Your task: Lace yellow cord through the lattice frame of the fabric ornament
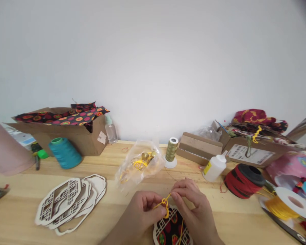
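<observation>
Near the front of the table my left hand (149, 211) pinches a looped, partly knotted yellow cord (165, 202) between thumb and fingers. My right hand (190, 200) grips the same cord a little to the right, thumb against fingertips. Between the hands the cord forms a small open loop, and one strand hangs down. Below them lies a pale lattice-cut frame (156, 229) with dark flower-patterned fabric inside it. Both hands partly cover the frame.
Several pale cut-out frames (58, 200) overlap at left, near a teal thread cone (65, 153). Ahead are a plastic bag (153, 168), an olive thread spool (171, 149) and a white bottle (214, 167). Right stand a red ribbon spool (241, 183) and a yellow cord spool (280, 206).
</observation>
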`<action>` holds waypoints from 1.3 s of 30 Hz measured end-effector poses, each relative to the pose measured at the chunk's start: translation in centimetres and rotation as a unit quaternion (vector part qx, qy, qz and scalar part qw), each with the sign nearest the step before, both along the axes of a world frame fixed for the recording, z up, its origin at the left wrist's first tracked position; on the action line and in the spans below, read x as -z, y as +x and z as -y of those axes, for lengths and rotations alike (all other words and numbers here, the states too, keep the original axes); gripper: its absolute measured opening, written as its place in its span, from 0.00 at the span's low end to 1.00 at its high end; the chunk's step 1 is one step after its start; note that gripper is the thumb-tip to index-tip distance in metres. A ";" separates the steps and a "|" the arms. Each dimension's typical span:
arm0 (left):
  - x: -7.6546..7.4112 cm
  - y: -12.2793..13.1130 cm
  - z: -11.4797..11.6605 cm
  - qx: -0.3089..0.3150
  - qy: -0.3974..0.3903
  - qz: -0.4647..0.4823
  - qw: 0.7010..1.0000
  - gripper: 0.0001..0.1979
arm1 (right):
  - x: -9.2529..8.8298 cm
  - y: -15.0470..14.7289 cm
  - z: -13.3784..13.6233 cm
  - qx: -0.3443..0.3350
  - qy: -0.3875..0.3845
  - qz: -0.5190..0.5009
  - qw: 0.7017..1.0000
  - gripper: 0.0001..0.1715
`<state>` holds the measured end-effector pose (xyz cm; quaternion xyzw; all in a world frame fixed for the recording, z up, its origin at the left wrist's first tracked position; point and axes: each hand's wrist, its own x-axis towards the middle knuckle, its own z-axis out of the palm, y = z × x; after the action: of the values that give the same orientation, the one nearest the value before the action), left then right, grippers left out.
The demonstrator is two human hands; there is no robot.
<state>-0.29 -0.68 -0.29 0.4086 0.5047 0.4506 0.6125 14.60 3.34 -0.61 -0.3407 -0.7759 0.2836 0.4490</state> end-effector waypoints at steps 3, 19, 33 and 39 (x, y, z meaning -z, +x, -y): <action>0.0 0.0 0.0 -0.001 -0.003 0.008 1.000 0.06 | 0.0 0.0 -0.1 0.006 -0.003 -0.001 1.000 0.08; -0.2 0.0 -0.2 -0.063 -0.010 -0.087 0.994 0.09 | -0.3 0.0 0.1 0.013 0.004 -0.018 1.000 0.08; -0.4 0.1 -0.3 -0.075 0.007 -0.126 0.989 0.07 | -0.4 0.5 0.3 0.054 0.052 -0.047 0.996 0.06; -0.3 0.1 -0.3 -0.062 0.010 -0.104 0.993 0.07 | -0.4 0.5 0.2 0.035 0.017 -0.046 0.998 0.04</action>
<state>-0.24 -0.35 0.00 0.4269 0.5855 0.4477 0.5240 15.14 3.13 -0.24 -0.3465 -0.7464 0.2694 0.5002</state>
